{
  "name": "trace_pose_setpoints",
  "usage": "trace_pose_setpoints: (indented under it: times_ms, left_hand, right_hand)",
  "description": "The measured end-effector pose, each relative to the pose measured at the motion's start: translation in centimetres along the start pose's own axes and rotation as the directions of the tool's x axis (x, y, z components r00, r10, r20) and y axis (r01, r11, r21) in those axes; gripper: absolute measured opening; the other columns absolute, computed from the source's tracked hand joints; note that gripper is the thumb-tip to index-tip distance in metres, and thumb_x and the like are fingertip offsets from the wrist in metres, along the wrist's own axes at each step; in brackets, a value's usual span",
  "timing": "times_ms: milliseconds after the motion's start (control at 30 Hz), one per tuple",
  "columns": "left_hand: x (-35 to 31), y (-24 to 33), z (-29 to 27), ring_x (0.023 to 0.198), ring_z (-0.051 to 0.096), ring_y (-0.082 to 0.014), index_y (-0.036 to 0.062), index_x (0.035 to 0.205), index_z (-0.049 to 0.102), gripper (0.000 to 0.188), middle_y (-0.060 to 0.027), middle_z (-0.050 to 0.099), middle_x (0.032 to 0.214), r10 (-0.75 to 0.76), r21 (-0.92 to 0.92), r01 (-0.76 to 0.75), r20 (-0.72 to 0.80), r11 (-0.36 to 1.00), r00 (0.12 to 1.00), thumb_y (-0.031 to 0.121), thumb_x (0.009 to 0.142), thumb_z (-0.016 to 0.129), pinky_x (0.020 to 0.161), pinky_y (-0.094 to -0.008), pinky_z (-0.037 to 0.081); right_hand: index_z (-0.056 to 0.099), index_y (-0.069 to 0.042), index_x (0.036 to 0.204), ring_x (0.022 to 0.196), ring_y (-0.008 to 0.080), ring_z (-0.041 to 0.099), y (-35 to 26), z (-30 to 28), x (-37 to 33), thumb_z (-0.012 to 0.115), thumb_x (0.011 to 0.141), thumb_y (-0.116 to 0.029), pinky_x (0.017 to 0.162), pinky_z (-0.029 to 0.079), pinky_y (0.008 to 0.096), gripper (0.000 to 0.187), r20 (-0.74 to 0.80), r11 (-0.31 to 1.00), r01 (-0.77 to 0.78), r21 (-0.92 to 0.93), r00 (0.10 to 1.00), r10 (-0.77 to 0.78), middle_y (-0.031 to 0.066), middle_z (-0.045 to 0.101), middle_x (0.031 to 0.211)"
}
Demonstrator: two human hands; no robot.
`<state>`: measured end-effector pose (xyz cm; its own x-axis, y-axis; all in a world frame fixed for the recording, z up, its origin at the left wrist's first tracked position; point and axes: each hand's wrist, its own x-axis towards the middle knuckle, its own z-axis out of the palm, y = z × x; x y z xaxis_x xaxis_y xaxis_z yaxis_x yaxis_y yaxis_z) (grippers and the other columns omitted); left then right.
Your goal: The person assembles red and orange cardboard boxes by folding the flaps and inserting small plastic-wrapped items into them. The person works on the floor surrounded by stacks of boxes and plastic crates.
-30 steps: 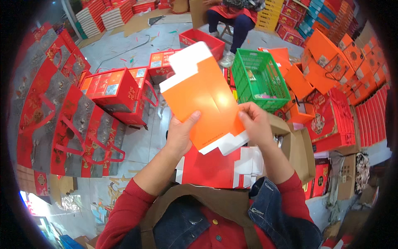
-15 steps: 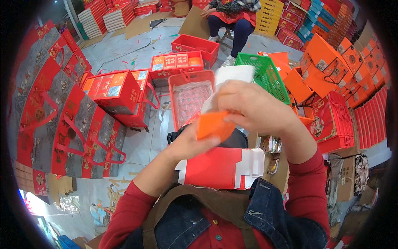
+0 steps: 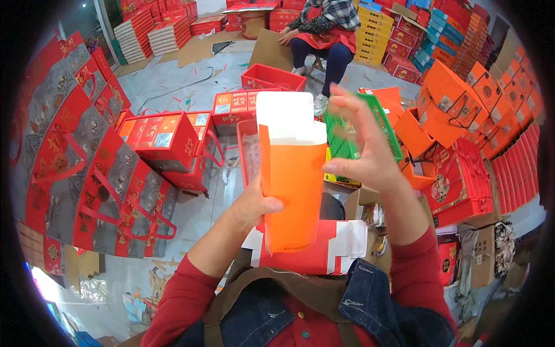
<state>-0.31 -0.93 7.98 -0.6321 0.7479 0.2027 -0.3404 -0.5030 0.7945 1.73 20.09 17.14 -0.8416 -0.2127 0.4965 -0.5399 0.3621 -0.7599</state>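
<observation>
My left hand [image 3: 252,203] grips the left side of an orange cardboard box [image 3: 293,194], with the thumb across its front. The box stands upright before me, its white top flap [image 3: 284,113] raised. To its right is my right hand [image 3: 365,144], fingers apart and slightly blurred; its thumb is close to the box's edge, and I cannot tell whether it touches. On my lap lies a red carton [image 3: 341,246] with white end flaps, partly hidden behind the orange box. The red crate [image 3: 247,151] beyond is mostly covered by the box.
A green plastic basket [image 3: 388,124] stands ahead to the right, near orange gift boxes [image 3: 442,92]. Red and grey gift bags [image 3: 75,139] line the left. Filled red boxes [image 3: 165,136] stand on the floor. Across from me a person [image 3: 324,34] sits beside cardboard.
The orange piece, earlier small and tilted between both hands, now stands upright as a box with its white flap up. My right hand has let go and opened at its right.
</observation>
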Motion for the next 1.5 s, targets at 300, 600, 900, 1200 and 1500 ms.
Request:
trace_pose_setpoints:
  times_ms: [300,600,900,1200,1500]
  left_hand:
    - [-3.3,-8.7,-1.7,0.112,0.051,-0.0204,0.0058,0.139,0.024,0.084,-0.011,0.05,0.122,0.205,0.356,-0.062,-0.381,0.933,0.901,0.007,0.072,0.075,0.096,-0.0332,0.042]
    - [-2.7,-7.7,-2.2,0.106,0.052,-0.0176,0.0037,0.132,0.035,0.065,-0.0112,0.053,0.115,0.065,0.404,0.103,-0.38,0.909,0.923,0.008,0.077,0.07,0.092,-0.0321,0.043]
    - [-0.9,-9.1,-5.1,0.094,0.057,-0.0135,0.0036,0.105,0.054,0.027,-0.0063,0.059,0.102,-0.039,0.054,0.075,-0.482,0.996,0.875,0.004,0.081,0.066,0.084,-0.0283,0.047]
    - [-1.4,-7.9,-3.0,0.1,0.056,-0.0172,0.0072,0.106,0.046,0.036,-0.0089,0.057,0.109,0.177,0.282,-0.069,-0.377,0.957,0.909,0.002,0.079,0.069,0.088,-0.0327,0.046]
    - [-1.2,-7.3,-2.3,0.107,0.052,-0.0188,0.0071,0.122,0.036,0.056,-0.0096,0.05,0.118,0.218,0.338,-0.115,-0.284,0.934,0.934,0.004,0.077,0.07,0.091,-0.0335,0.044]
  right_hand:
    - [0.018,-0.001,0.14,0.117,0.0184,0.046,7.9,9.7,-12.1,0.073,0.071,-0.004,0.097,0.04,0.033,0.088,-0.148,0.771,-0.309,0.557,0.877,0.458,0.0122,0.044,0.127]
    - [0.042,-0.004,0.127,0.108,0.014,0.049,9.0,8.8,-13.2,0.056,0.092,-0.022,0.091,0.042,0.0287,0.042,-0.01,0.63,-0.397,0.667,0.842,0.54,0.0085,0.052,0.115]
    - [0.055,-0.003,0.103,0.084,0.009,0.055,12.9,10.9,-11.8,0.062,0.087,-0.01,0.078,0.044,0.0247,0.019,-0.316,0.705,-0.185,0.684,0.796,0.516,0.0028,0.059,0.092]
    - [0.068,0.001,0.099,0.091,0.0125,0.058,11.6,5.0,-9.2,0.056,0.092,-0.019,0.083,0.044,0.0262,0.024,0.119,0.818,-0.41,0.403,0.91,0.398,0.0059,0.064,0.097]
    - [0.062,-0.005,0.115,0.075,0.0042,0.055,7.6,3.5,-6.0,0.064,0.084,-0.009,0.068,0.047,0.0214,0.031,0.317,0.939,-0.342,-0.035,0.887,0.335,0.0088,0.069,0.088]
